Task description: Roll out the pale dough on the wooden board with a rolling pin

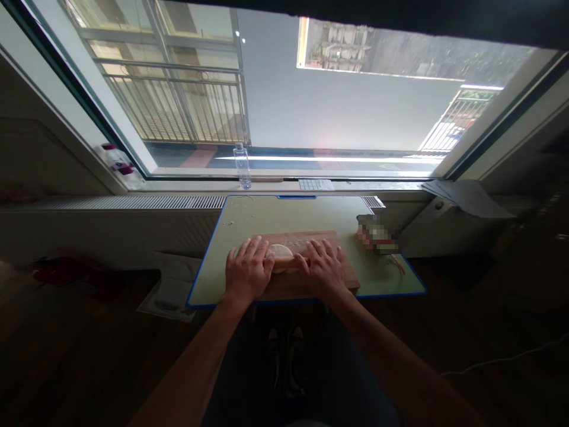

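Observation:
On a light-green folding table [271,213] with a blue edge lies a wooden cutting board [288,287]. A round, flat, pale piece of dough [279,250] rests on the board, partly beneath a wooden rolling pin [285,261]. My left hand [249,267] is over the pin's left end, thumb along it and fingers reaching forward. At the other end, my right hand [324,267] holds the pin the same way. Both palms press down on it, and its ends are hidden under my hands.
A blurred-out package [377,234] sits right of the board. Along the windowsill stand a clear bottle [242,166] and a bottle with a purple cap [118,159]. Papers [466,197] lie at the right. Small white crumbs [230,223] dot the table's back left.

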The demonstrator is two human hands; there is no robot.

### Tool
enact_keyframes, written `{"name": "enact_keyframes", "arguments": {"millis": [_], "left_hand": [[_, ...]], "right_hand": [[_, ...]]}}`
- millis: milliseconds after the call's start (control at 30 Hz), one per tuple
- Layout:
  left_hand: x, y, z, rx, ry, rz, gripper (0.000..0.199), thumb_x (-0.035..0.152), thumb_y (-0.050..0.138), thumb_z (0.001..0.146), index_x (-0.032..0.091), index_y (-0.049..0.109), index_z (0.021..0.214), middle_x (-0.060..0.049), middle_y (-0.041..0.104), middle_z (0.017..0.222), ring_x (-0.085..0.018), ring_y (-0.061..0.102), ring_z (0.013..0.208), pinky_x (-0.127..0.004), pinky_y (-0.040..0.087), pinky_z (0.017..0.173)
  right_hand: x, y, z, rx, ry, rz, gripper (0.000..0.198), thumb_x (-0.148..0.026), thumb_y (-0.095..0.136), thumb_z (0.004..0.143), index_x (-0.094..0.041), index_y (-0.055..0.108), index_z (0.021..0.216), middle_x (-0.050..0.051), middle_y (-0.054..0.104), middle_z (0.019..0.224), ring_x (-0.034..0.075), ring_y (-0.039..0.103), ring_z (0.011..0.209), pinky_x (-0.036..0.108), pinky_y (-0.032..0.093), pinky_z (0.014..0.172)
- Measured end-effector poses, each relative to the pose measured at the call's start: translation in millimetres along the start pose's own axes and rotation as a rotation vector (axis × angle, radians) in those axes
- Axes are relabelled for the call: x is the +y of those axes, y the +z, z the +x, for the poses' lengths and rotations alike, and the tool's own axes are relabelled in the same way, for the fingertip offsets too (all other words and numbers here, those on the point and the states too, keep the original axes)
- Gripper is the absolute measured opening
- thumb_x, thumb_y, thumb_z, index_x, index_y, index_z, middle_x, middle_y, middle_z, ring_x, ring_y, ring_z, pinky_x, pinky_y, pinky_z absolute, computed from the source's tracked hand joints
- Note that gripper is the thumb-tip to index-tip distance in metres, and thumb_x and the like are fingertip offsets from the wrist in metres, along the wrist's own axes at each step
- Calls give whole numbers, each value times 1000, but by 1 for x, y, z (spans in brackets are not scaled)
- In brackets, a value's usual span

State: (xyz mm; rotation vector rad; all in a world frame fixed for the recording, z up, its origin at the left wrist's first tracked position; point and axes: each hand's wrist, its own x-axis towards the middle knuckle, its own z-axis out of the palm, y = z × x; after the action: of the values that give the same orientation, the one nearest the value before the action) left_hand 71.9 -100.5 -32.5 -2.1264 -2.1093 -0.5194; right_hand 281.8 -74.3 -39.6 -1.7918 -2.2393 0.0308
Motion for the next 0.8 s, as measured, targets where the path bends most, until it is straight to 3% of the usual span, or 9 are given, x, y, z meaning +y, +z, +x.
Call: {"name": "enact_keyframes", "arguments": {"millis": [300, 600, 800], "left_hand": [[0, -1, -16, -27, -2, -22, 57, 48, 37, 111, 28, 63, 158, -8, 57, 167, -35, 50, 157, -62, 35, 131], [-2, -7, 14, -232, -63, -3, 62, 50, 28, 112, 28, 57, 163, -6, 46, 175, -33, 43, 161, -68, 28, 132], [-6, -7, 38, -326, -81, 25, 65, 51, 27, 111, 31, 50, 168, -7, 43, 178, -33, 37, 164, -67, 23, 134]], "right_hand": [[-2, -1, -16, -7, 20, -10, 65, -58, 36, 116, -18, 55, 164, 13, 51, 171, 34, 37, 163, 65, 17, 134], [-3, -9, 14, -70, 7, -27, 62, -57, 30, 117, -23, 61, 159, 9, 55, 169, 35, 35, 164, 65, 18, 133], [-4, -10, 29, -110, 25, -88, 60, -55, 31, 116, -28, 57, 163, 6, 50, 173, 36, 32, 165, 64, 20, 133]]}}
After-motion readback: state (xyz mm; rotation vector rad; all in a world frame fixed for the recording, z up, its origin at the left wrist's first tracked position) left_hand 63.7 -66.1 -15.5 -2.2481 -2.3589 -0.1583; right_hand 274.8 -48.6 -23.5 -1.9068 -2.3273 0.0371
